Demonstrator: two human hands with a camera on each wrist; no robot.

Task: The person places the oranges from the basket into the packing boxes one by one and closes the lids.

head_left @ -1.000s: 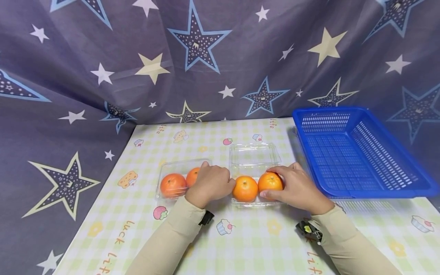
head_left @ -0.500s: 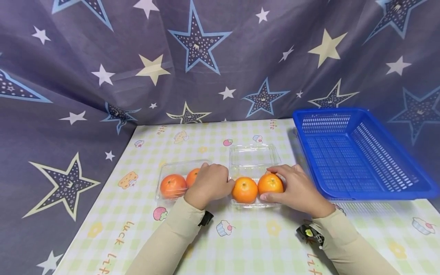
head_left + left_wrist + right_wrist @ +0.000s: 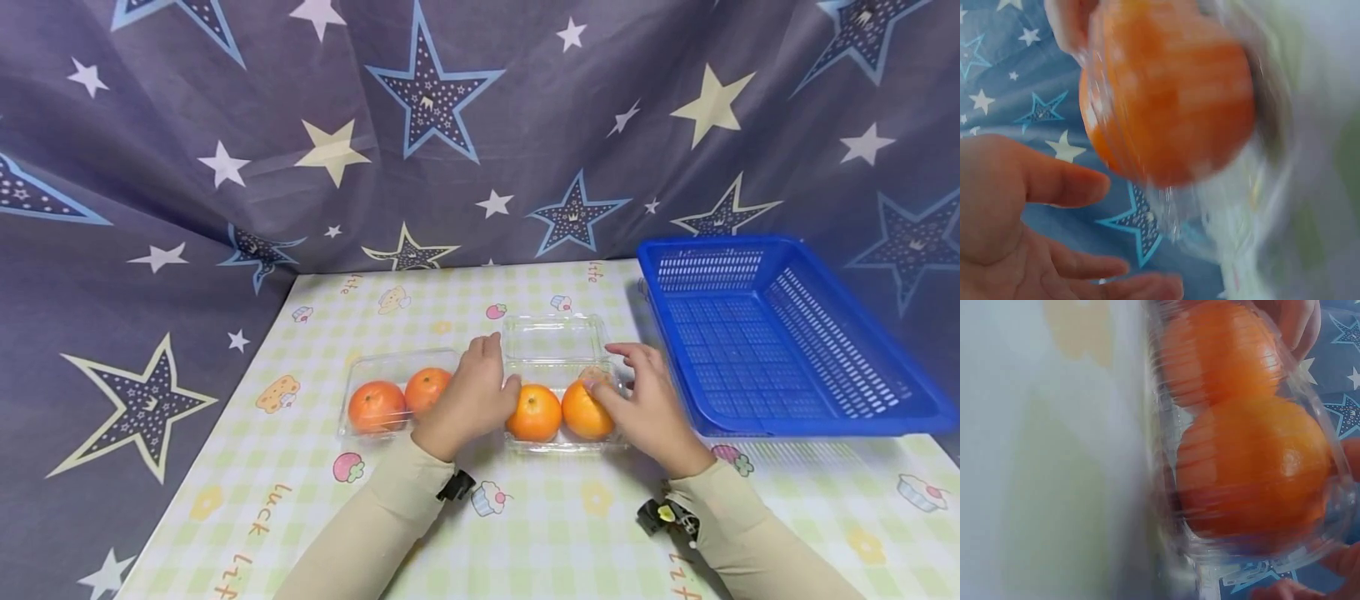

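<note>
Two oranges sit side by side in the base of a clear plastic clamshell box (image 3: 562,447), its lid (image 3: 555,338) folded back behind. My left hand (image 3: 468,402) is at the box's left side, thumb near the left orange (image 3: 534,413); the left wrist view shows its fingers (image 3: 1079,187) apart and relaxed. At the right side, my right hand (image 3: 651,410) has its thumb against the right orange (image 3: 587,417) and its other fingers stretched toward the lid's hinge. In the right wrist view both oranges (image 3: 1254,469) show through the box wall, a little blurred.
Left of my left hand stands another clear box (image 3: 360,372) holding two redder oranges (image 3: 377,407), one partly hidden by the hand. A blue plastic basket (image 3: 750,424) stands at the right. A star-patterned curtain (image 3: 480,217) rises behind the checked table (image 3: 405,533).
My left hand has uncurled and moved slightly back along the box's side. My right hand has loosened from round the right orange, its fingers now reaching back toward the lid.
</note>
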